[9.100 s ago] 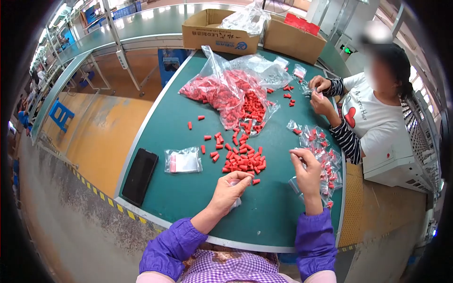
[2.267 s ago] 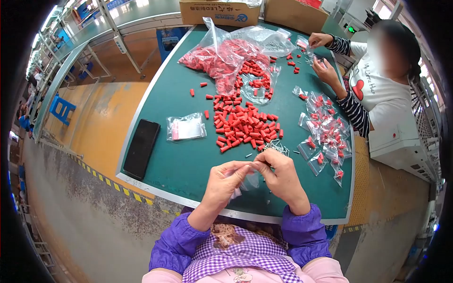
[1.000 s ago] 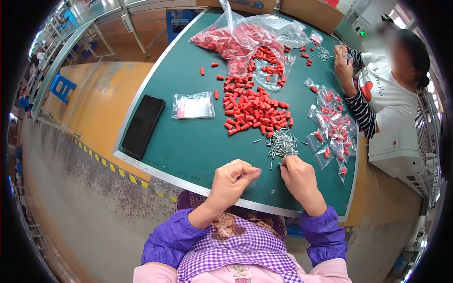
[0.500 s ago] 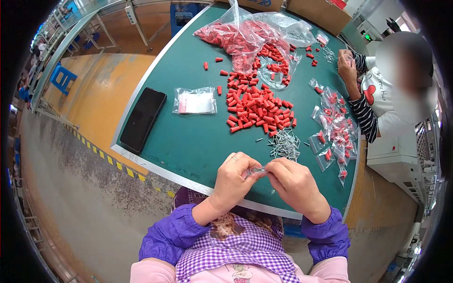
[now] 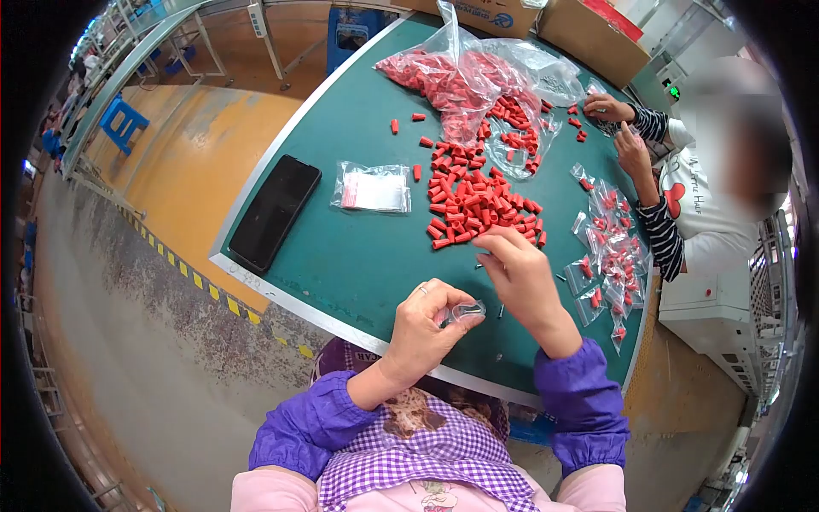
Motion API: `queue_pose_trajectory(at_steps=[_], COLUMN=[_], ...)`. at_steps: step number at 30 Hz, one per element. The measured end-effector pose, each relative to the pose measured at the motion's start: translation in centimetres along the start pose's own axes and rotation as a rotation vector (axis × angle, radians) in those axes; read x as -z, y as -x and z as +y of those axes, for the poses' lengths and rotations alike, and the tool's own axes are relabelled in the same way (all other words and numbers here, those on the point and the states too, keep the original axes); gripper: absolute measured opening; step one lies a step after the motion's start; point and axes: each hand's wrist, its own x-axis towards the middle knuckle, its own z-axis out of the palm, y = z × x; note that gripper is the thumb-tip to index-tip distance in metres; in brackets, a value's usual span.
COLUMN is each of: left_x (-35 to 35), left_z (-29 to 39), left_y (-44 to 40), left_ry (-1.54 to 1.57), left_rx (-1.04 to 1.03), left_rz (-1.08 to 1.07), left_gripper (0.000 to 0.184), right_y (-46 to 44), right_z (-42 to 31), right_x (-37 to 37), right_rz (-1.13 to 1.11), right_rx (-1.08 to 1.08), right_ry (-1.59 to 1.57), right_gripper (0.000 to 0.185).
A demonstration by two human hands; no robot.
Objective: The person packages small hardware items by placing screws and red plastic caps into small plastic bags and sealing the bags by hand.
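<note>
My left hand [image 5: 426, 328] is closed on a small clear bag [image 5: 466, 312] near the table's front edge, the bag's mouth showing between thumb and fingers. My right hand [image 5: 525, 282] reaches to the near side of a pile of red caps [image 5: 473, 200]; its fingertips are at the lowest caps, and whether they grip one is hidden. Under and beside this hand a few metal screws [image 5: 501, 311] show, the rest of their heap being covered. Filled bags with red caps [image 5: 616, 243] lie to the right. A pack of flat clear bags [image 5: 374, 188] lies left of the pile.
A black phone [image 5: 275, 213] lies at the left edge of the green table [image 5: 341, 282]. A large plastic bag of red caps [image 5: 452, 81] is at the back, before cardboard boxes [image 5: 589, 38]. Across the right edge, a co-worker's hands [image 5: 633, 149] are over the table.
My right hand has left the small bag and moved up to the red caps, covering most of the screws. My left hand still holds the bag. The co-worker's hands have moved apart.
</note>
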Motion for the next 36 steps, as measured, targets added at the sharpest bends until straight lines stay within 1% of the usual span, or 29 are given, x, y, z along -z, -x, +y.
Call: queue_pose_trajectory(at_steps=[1, 3, 5, 7, 9, 11, 15, 18, 20, 21, 23, 25, 27, 28, 29, 31, 32, 33, 35, 36], left_x=[0.1, 0.4, 0.7, 1.0, 1.2, 1.4, 1.8, 2.3, 2.6, 2.6, 2.6, 2.6, 2.6, 2.6, 2.5, 2.4, 2.3, 2.2, 2.2, 2.3], left_z=[0.0, -0.1, -0.1, -0.1, -0.5, -0.6, -0.9, -0.7, -0.6, -0.7, -0.8, -1.0, -0.9, -0.9, -1.0, -1.1, -1.0, -0.9, -0.6, -0.5], left_y=[0.0, 0.0, 0.0, 0.0, -0.1, -0.2, -0.7, -1.0, -1.2, -1.2, -1.2, -1.3, -1.4, -1.4, -1.4, -1.7, -1.8, -1.8, -1.8, -1.7], left_ry=[0.015, 0.033, 0.053, 0.087, 0.086, 0.087, 0.063, 0.029, -0.009, -0.021, -0.035, -0.033, -0.044, -0.051, -0.05, -0.067, -0.066, -0.077, -0.089, -0.11], left_rx=[0.024, 0.025, 0.028, 0.083, 0.07, 0.061, 0.042, 0.022, 0.015, 0.012, 0.007, 0.001, -0.002, -0.003, -0.002, -0.054, -0.056, -0.065, -0.073, -0.079], left_rz=[0.003, 0.018, 0.037, 0.036, 0.051, 0.064, 0.116, 0.151, 0.161, 0.168, 0.176, 0.177, 0.19, 0.193, 0.194, 0.207, 0.202, 0.201, 0.203, 0.198], left_gripper=[0.018, 0.018, 0.017, 0.018, 0.018, 0.018, 0.018, 0.018, 0.018, 0.018, 0.018, 0.019, 0.018, 0.018, 0.018, 0.019, 0.019, 0.019, 0.019, 0.02], right_y=[-0.5, -1.5, -2.1, -2.4, -2.7, -2.9, -2.5, -2.1, -1.7, -1.6, -1.4, -1.4, -1.2, -1.2, -1.1, -1.0, -1.1, -1.1, -0.9, -0.9], right_z=[0.4, 0.8, 0.7, 1.2, 0.8, 0.1, 0.8, 0.3, 1.0, 1.1, 1.2, 0.4, -1.0, -2.3, -2.9, -3.9, -4.5, -4.7, -5.0, -4.9], right_x=[-0.8, -2.0, -2.7, -3.5, -3.5, -3.1, -3.0, -2.9, -2.9, -2.8, -2.8, -2.1, -1.1, -0.2, 0.3, 1.3, 1.8, 1.8, 1.6, 1.6], right_rz=[0.001, -0.036, -0.06, -0.194, -0.217, -0.257, -0.233, -0.19, -0.141, -0.145, -0.062, -0.047, -0.007, -0.041, -0.042, -0.161, -0.202, -0.2, -0.197, -0.215], right_rx=[0.005, 0.068, 0.046, -0.03, -0.057, -0.227, -0.205, -0.24, -0.388, -0.385, -0.43, -0.461, -0.497, -0.502, -0.503, -0.262, -0.187, -0.189, -0.013, 0.068], right_ry=[0.0, 0.199, 0.195, 0.33, 0.312, 0.235, 0.167, 0.171, -0.124, -0.123, -0.204, -0.238, -0.645, -0.699, -0.698, -0.539, -0.404, -0.403, -0.136, -0.068], right_gripper=[0.017, 0.025, 0.027, 0.024, 0.024, 0.025, 0.027, 0.025, 0.022, 0.022, 0.021, 0.018, 0.015, 0.011, 0.011, 0.01, 0.012, 0.012, 0.015, 0.019])
